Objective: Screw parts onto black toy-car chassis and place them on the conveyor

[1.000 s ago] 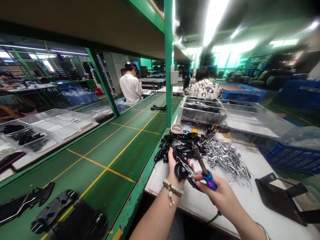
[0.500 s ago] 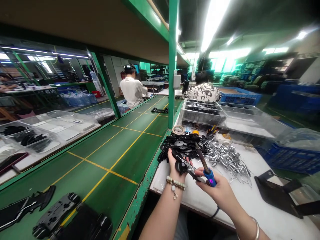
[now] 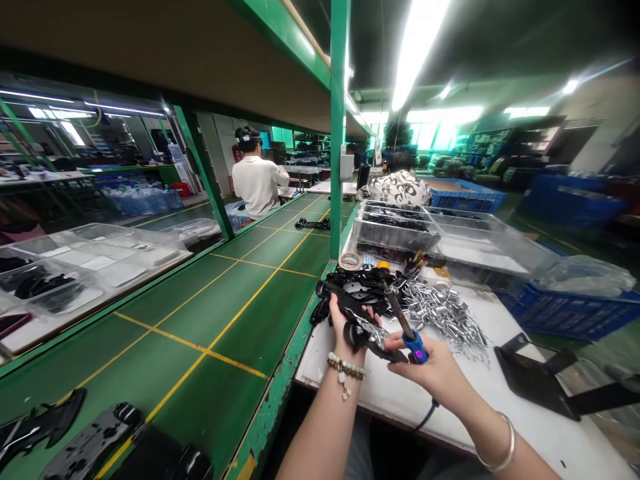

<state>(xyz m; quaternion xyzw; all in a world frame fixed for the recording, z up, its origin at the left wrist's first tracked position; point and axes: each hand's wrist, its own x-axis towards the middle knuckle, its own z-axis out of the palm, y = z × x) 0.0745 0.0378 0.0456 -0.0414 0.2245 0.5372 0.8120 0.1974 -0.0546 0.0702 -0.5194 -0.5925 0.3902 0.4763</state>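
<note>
My left hand, a beaded bracelet at its wrist, is closed under a long black plastic part with a shiny metal strip along it, holding it tilted above the table's near edge. In my right hand is a soldering iron with a blue handle and a small lit purple spot; its dark shaft points up and away. Fingertips of the right hand also touch the near end of the black part. Just beyond lie a heap of black plastic parts and a pile of small silver metal pieces.
Left of the table runs a green conveyor belt carrying several black parts. A green post rises at the table's back left. Clear plastic bins, a tape roll, a black stand and a blue crate surround the table.
The view has turned slightly right, so most things appear shifted left. Both hands keep their hold on the black part and the soldering iron, with little movement between them.
</note>
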